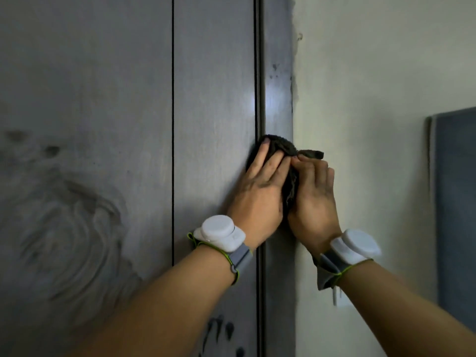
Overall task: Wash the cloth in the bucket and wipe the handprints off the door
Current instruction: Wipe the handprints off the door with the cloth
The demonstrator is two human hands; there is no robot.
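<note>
- dark brown, bunched terry: the cloth (280, 150) sits pressed against the grey door (213, 99) at its right edge, right over the vertical seam where the door meets the door frame (279, 86).
- the left hand (260, 186) lies flat over the cloth's left part, fingers straight and close together, pressing it to the door.
- the right hand (313, 199) is just right of the seam, its thumb and fingers curled and pinching the cloth's right side; a loose corner of cloth sticks out above its knuckles toward the wall (373, 73).
- the two hands touch at the fingertips, over the cloth.
- each wrist carries a white wrist device (219, 231) on a grey strap.
- left of the seam, on the door's wide panel, are swirled smears (72, 228) and a few dark smudges (51, 149).
- below the left forearm, low on the door, are black marks (221, 331).
- far right of the seam, a blue-grey panel (456, 202) is set in the wall.
</note>
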